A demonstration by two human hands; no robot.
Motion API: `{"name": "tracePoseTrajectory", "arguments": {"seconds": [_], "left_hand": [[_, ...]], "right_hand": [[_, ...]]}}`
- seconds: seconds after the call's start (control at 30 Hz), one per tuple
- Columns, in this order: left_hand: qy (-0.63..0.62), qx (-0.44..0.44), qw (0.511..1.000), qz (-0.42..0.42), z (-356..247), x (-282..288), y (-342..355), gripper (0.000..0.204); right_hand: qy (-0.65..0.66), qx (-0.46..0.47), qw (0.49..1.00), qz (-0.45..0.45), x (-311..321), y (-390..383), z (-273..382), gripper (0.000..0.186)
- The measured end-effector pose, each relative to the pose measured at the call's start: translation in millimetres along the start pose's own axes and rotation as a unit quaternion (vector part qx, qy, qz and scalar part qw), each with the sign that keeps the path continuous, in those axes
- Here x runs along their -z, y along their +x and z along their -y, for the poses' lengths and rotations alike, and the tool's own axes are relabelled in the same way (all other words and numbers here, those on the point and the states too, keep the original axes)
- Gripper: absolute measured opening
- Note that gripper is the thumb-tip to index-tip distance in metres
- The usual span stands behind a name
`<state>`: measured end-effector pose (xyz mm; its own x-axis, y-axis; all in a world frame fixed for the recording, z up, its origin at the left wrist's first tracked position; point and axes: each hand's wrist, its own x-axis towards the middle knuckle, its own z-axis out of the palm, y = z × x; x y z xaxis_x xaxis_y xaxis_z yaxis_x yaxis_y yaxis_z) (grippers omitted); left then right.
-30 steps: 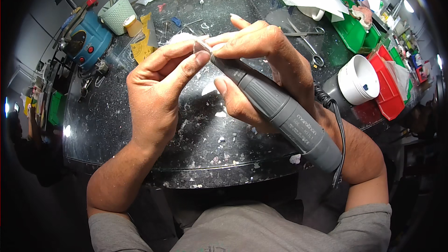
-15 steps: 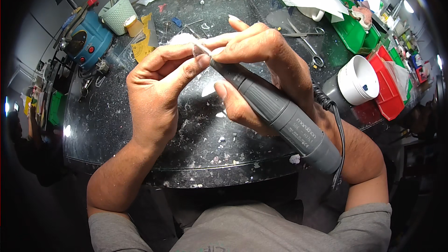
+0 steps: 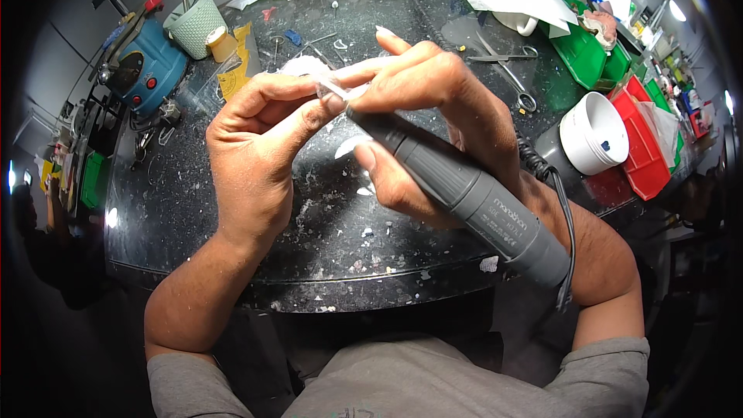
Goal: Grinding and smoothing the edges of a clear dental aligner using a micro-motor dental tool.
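My right hand [image 3: 468, 101] is wrapped around a dark grey rotary handpiece [image 3: 457, 182], its nose pointing up and to the left. A black cord hangs from the back end of the tool. Thumb and fingers of my left hand [image 3: 255, 139] pinch a small translucent, thin-walled piece [image 3: 328, 87] right at the handpiece's nose. My fingers hide much of this piece, so its full shape and the tool's bit cannot be made out. A white lump [image 3: 304, 66] lies on the dark bench just behind my left fingertips.
Scissors [image 3: 507, 70] lie to the right, near a white tub [image 3: 594, 135] and red [image 3: 642, 139] and green bins [image 3: 592, 50]. At left stand a blue machine [image 3: 147, 70] and a pale green basket [image 3: 197, 27] of tools. White scraps litter the speckled black bench [image 3: 309, 263].
The handpiece's nose has shifted slightly left and down, and its body has tipped a little. The translucent piece has turned slightly between my left fingers.
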<state>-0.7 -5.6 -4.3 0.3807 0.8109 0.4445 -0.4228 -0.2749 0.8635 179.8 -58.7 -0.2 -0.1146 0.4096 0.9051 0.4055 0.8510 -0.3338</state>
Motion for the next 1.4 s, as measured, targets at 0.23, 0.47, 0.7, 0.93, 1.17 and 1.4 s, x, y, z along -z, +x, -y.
{"name": "tracePoseTrajectory", "arguments": {"seconds": [0.23,0.47,0.7,0.93,1.17,1.4], "left_hand": [[0.014,0.001,1.000,0.001,0.3,0.6,1.2,0.014],[0.012,0.001,1.000,0.003,-1.9,-1.3,0.5,0.018],[0.006,0.011,1.000,0.004,0.2,1.3,0.5,0.019],[0.016,-0.005,1.000,0.011,-1.7,-2.7,0.2,0.019],[0.003,0.009,1.000,0.013,-2.5,-1.3,-0.1,0.018],[-0.008,-0.002,1.000,0.020,0.1,-1.0,-0.2,0.019]], "right_hand": [[-0.003,0.009,1.000,0.003,-1.5,0.0,-0.6,0.037],[-0.024,-0.001,0.999,0.030,1.2,1.9,4.5,0.038],[-0.018,0.011,0.999,0.035,0.4,1.9,3.7,0.039],[-0.006,0.011,1.000,0.023,1.1,0.6,0.5,0.039],[-0.009,0.003,1.000,0.022,-0.2,2.1,1.0,0.039],[-0.005,-0.020,0.999,0.028,0.0,2.4,7.3,0.037]]}}
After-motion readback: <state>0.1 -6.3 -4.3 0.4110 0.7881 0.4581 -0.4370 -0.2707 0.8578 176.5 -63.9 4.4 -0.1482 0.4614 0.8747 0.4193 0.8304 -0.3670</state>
